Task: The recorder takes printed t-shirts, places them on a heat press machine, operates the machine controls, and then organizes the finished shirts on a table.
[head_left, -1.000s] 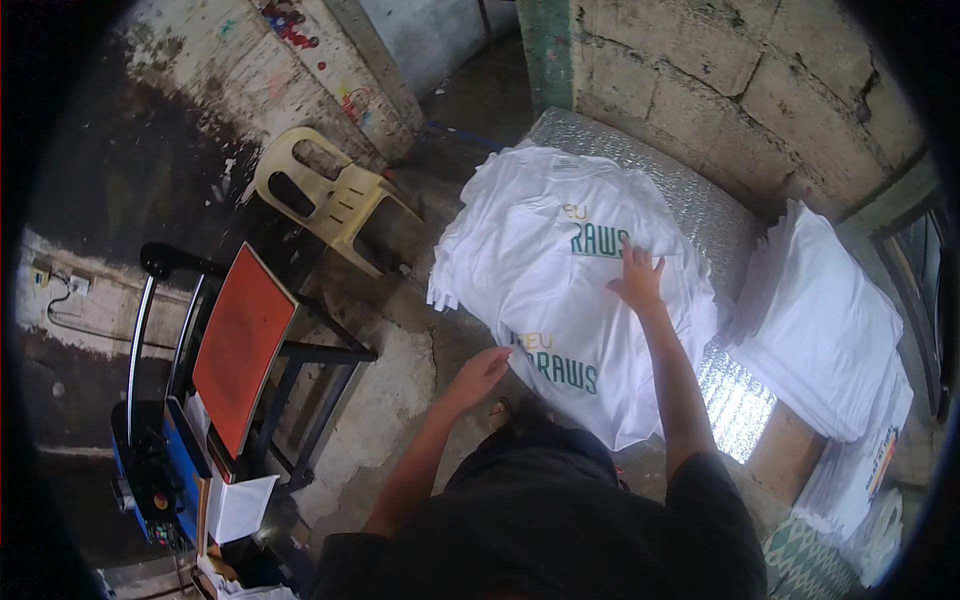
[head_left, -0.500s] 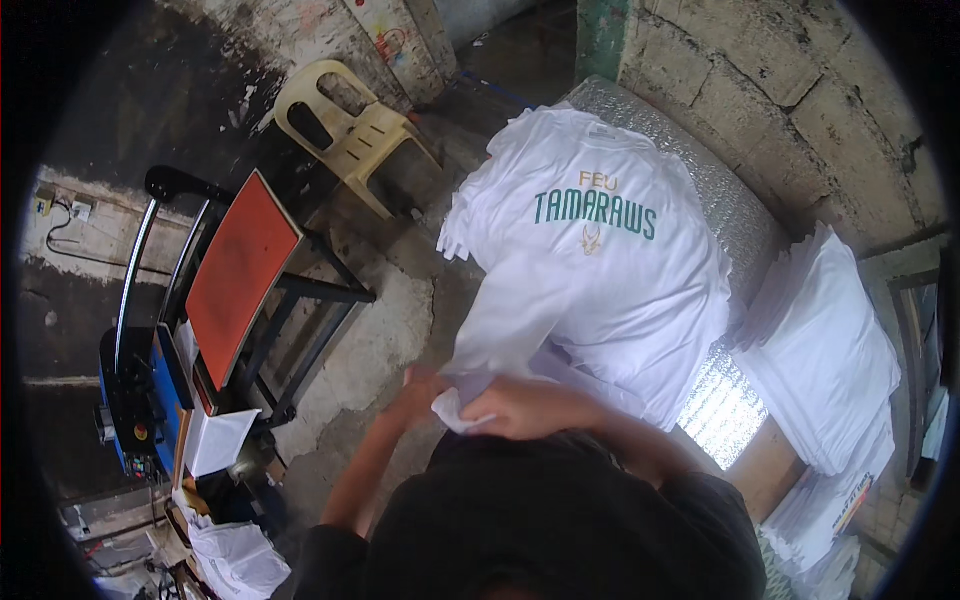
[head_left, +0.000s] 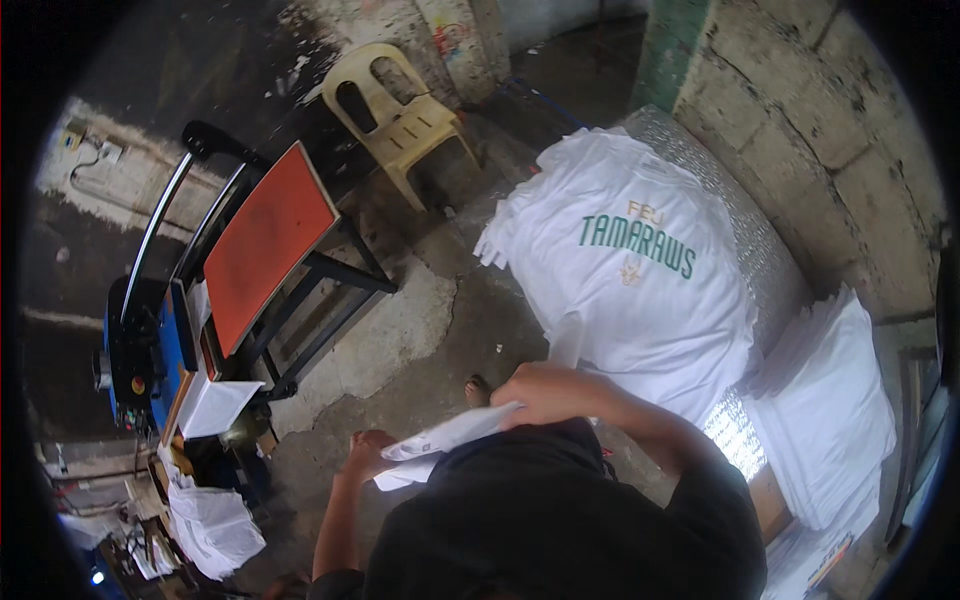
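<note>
Close in front of my body, a white T-shirt (head_left: 455, 434) is stretched between my hands, seen nearly edge-on with faint grey marks on it. My left hand (head_left: 370, 453) is closed on its left end. On the other end my right hand (head_left: 545, 392) grips it, fingers curled. Just beyond the right hand a pale, blurred white flap stands up; I cannot tell whether it belongs to the same shirt. Ahead and right lies a pile of white T-shirts (head_left: 660, 310), the top one printed in green and gold on its chest.
A silver foil-covered surface (head_left: 775, 255) bears the pile. Stacked white shirts (head_left: 835, 400) stand at the right, against a block wall (head_left: 770, 130). To the left is a heat press (head_left: 150, 370) with a red board (head_left: 270, 245). A cream plastic chair (head_left: 405, 125) stands at the back.
The white shirt came away from the pile toward my body and now spans my hands. My left hand moved left and down, the right slightly up and right. The view has shifted.
</note>
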`<state>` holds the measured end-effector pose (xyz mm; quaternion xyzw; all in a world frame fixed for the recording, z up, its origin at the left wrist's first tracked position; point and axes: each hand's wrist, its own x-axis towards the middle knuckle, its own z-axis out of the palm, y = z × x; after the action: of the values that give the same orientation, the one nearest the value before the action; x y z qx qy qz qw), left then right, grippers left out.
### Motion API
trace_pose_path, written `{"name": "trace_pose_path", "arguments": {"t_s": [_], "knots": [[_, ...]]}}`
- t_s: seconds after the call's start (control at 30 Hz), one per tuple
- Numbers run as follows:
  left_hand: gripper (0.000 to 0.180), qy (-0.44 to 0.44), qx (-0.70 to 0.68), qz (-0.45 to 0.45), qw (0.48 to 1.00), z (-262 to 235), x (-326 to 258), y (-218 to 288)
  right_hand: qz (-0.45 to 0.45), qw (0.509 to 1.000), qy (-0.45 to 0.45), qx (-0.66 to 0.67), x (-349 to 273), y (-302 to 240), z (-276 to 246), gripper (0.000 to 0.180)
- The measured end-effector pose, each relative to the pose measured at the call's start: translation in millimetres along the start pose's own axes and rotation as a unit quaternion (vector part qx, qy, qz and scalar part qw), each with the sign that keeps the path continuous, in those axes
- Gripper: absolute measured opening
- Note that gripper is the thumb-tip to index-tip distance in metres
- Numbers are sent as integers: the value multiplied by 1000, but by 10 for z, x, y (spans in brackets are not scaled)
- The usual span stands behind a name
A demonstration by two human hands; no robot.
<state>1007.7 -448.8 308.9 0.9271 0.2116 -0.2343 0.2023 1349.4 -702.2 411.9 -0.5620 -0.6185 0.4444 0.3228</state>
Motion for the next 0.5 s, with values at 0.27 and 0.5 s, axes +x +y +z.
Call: {"name": "trace_pose_path", "arguments": {"t_s": [0.27,0.5], "knots": [[33,165,-167,-175,956,-328,-454,-456,119,924,112,-346,429,325,-372,14],[25,439,-86,-192,873,-1277,-1069,-1061,12,831,408,-379,1191,-517,-705,20]]}}
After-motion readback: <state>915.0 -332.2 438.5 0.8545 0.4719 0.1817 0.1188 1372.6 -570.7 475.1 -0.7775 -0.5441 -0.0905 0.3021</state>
